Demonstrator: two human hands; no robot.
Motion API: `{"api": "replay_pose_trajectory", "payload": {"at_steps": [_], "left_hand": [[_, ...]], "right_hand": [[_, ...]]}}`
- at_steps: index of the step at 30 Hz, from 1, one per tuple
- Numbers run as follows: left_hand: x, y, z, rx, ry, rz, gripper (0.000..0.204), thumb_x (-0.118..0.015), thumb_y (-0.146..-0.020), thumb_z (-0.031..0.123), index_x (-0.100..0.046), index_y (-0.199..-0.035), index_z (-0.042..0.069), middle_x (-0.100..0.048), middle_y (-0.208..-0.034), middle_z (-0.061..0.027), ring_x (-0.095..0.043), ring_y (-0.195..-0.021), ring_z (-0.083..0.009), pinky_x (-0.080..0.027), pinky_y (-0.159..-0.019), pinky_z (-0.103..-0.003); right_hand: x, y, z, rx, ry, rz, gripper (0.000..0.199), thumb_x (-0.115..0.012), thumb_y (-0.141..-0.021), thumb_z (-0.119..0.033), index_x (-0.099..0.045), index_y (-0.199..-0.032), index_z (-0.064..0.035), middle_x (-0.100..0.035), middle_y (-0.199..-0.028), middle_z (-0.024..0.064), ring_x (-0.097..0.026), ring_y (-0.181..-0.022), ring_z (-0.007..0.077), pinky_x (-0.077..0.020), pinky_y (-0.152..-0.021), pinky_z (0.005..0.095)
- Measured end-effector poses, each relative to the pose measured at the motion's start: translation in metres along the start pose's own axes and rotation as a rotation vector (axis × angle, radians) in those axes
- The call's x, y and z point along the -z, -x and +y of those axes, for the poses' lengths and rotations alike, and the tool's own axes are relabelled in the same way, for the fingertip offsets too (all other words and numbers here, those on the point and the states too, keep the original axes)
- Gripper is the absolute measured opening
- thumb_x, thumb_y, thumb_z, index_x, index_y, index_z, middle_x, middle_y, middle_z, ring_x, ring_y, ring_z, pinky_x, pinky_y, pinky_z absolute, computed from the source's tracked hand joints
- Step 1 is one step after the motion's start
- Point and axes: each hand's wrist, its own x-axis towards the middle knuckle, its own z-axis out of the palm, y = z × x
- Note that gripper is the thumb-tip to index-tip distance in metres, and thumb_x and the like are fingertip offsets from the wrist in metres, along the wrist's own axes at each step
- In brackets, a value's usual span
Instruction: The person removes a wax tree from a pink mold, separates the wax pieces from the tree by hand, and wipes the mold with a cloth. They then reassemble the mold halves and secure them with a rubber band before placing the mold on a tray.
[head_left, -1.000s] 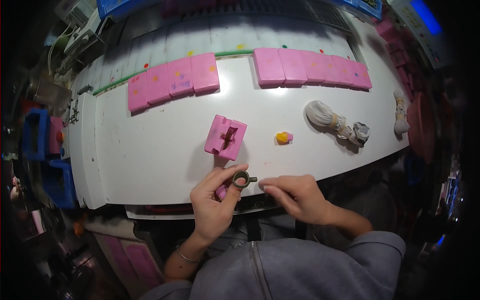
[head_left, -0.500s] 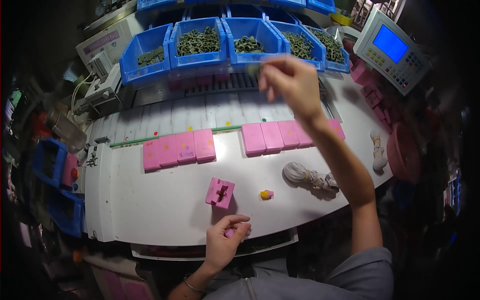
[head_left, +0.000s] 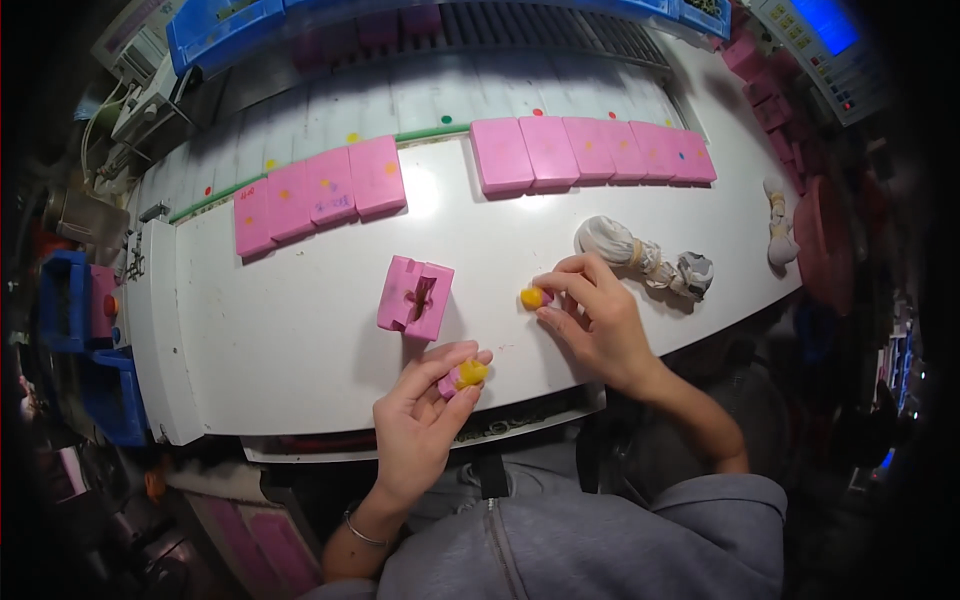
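My left hand [head_left: 415, 420], at the table's front edge, grips a small pink piece with a yellow end [head_left: 470, 374] between thumb and fingers. On the white table my right hand [head_left: 608, 328] has its thumb and forefinger closed around another small yellow-and-pink piece [head_left: 532, 298]. Between the hands and the back row stands a pink block with a cut-out slot [head_left: 432, 300]; something dark brown lies in the slot. It is just beyond my left fingertips, apart from them. Whether anything else is in my right fingers is hidden.
Pink blocks stand in two rows, left [head_left: 375, 175] and right [head_left: 500, 155], along a green strip. A tied white cloth bundle [head_left: 640, 258] lies beyond my right hand. Blue bins [head_left: 230, 40] line the back; a keypad display [head_left: 825, 45] is at far right, above a reddish bowl [head_left: 825, 245].
My right hand has come down from the blue bins to the small yellow-and-pink piece on the table. My left hand has turned, so its piece's yellow end shows. The view has tilted downward.
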Motion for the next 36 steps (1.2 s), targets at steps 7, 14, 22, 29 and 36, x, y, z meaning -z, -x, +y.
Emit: {"api": "replay_pose_trajectory", "payload": {"at_steps": [7, 14, 22, 29, 36], "left_hand": [[-0.007, 0.0, 0.01, 0.12, -0.017, -0.019, 0.033, -0.056, -0.084, -0.012, -0.057, -0.116, -0.006, -0.05, -0.113, -0.0106, -0.058, -0.099, -0.0162, -0.052, -0.081, -0.025], [-0.013, -0.001, 0.01, -0.069, -0.041, 0.078, 0.029, -0.061, -0.085, -0.002, -0.055, -0.113, -0.009, -0.059, -0.099, -0.0121, -0.06, -0.087, -0.0166, -0.051, -0.077, -0.027], [-0.009, -0.002, 0.019, 0.002, 0.061, -0.097, 0.027, -0.061, -0.084, -0.007, -0.055, -0.11, -0.011, -0.056, -0.108, -0.0161, -0.062, -0.098, -0.0199, -0.054, -0.084, -0.027], [-0.018, -0.008, 0.032, 0.212, 0.162, -0.159, 0.024, -0.058, -0.088, -0.002, -0.054, -0.11, -0.011, -0.063, -0.101, -0.0193, -0.067, -0.085, -0.0217, -0.057, -0.073, -0.025], [-0.033, -0.015, 0.016, 0.367, 0.326, -0.06, 0.028, -0.053, -0.094, 0.011, -0.05, -0.114, -0.009, -0.063, -0.1, -0.018, -0.065, -0.09, -0.0203, -0.055, -0.078, -0.029]], "right_hand": [[-0.004, 0.021, -0.02, -0.033, -0.369, 0.028, 0.024, -0.067, -0.076, 0.004, -0.061, -0.099, -0.0015, -0.06, -0.088, 0.0081, -0.061, -0.072, 0.0167, -0.0493, -0.058, 0.0266], [-0.002, 0.022, -0.028, 0.101, -0.526, 0.049, 0.03, -0.064, -0.072, 0.015, -0.062, -0.099, 0.0023, -0.06, -0.095, 0.0128, -0.063, -0.078, 0.0166, -0.0522, -0.063, 0.0254], [0.005, 0.022, -0.027, 0.403, -0.364, 0.069, 0.032, -0.062, -0.071, 0.015, -0.063, -0.101, 0.0037, -0.06, -0.098, 0.0163, -0.062, -0.081, 0.0228, -0.0523, -0.067, 0.0287], [0.003, 0.029, -0.021, 0.671, -0.116, 0.184, 0.035, -0.061, -0.07, 0.012, -0.06, -0.104, 0.0066, -0.059, -0.102, 0.0188, -0.062, -0.083, 0.0251, -0.0537, -0.064, 0.0291], [0.009, 0.021, -0.028, 0.387, -0.091, 0.147, 0.055, -0.071, -0.059, 0.005, -0.059, -0.112, 0.0048, -0.061, -0.107, 0.016, -0.058, -0.087, 0.0288, -0.049, -0.073, 0.0342]]}}
